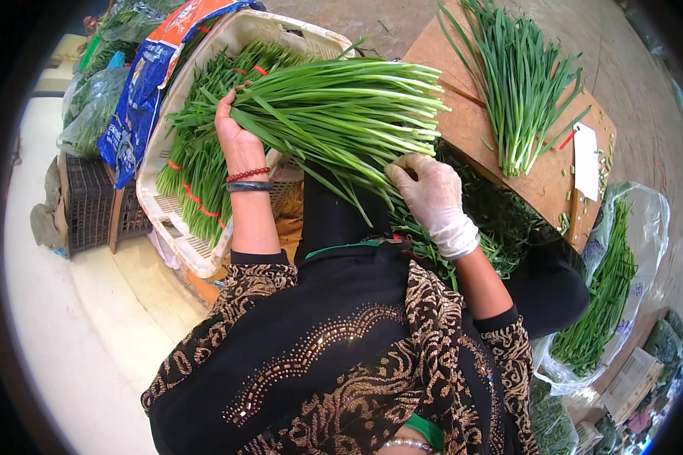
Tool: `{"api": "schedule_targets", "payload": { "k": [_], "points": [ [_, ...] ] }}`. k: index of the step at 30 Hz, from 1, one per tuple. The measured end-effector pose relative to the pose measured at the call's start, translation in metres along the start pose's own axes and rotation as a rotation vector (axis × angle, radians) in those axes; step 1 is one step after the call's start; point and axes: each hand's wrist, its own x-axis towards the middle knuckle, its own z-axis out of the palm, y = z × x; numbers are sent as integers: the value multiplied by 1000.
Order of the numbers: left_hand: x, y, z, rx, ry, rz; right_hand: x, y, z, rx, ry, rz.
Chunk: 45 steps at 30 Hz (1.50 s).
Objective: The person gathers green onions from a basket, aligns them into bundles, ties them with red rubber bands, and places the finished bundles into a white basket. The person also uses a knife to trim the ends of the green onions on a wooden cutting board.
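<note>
A thick bunch of garlic chives (341, 108) lies across my left hand (236, 122), which grips it near the leafy end. The pale cut stems point to the right. My right hand (430, 196), in a thin white glove, is at the lower stem ends with thumb and fingers pinched together, seemingly on a stem or leaf at the bunch's edge. Under my left arm is a white plastic basket (313, 28) of chive bundles (199, 193) tied with red bands. On a wooden board (432, 51) to the right lie loose chives (518, 108).
A cleaver (586, 165) with a wooden handle lies on the board among cut stem bits. Loose leaves (489, 199) are heaped below the board. Right of my knee, a clear plastic bag (654, 222) holds more chives (597, 307). A blue and orange sack (142, 102) drapes the basket's left side.
</note>
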Motion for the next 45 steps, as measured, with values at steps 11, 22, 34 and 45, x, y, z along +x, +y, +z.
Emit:
{"api": "schedule_targets", "payload": {
  "k": [11, 22, 34, 45],
  "points": [
    [4, -1, -9, -40, -91, -33, -60, 86, -62, -636, -631, 118],
    [-33, -19, 18, -125, -470, 19, 63, -6, -48, -165, 198, -436],
    [-28, -26, 24, -149, -629, 61, 55, -11, -25, -307, 125, -490],
    [-35, -23, 28, -76, -456, 18, 66, -1, -28, 162, 229, -366]
  ]
}}
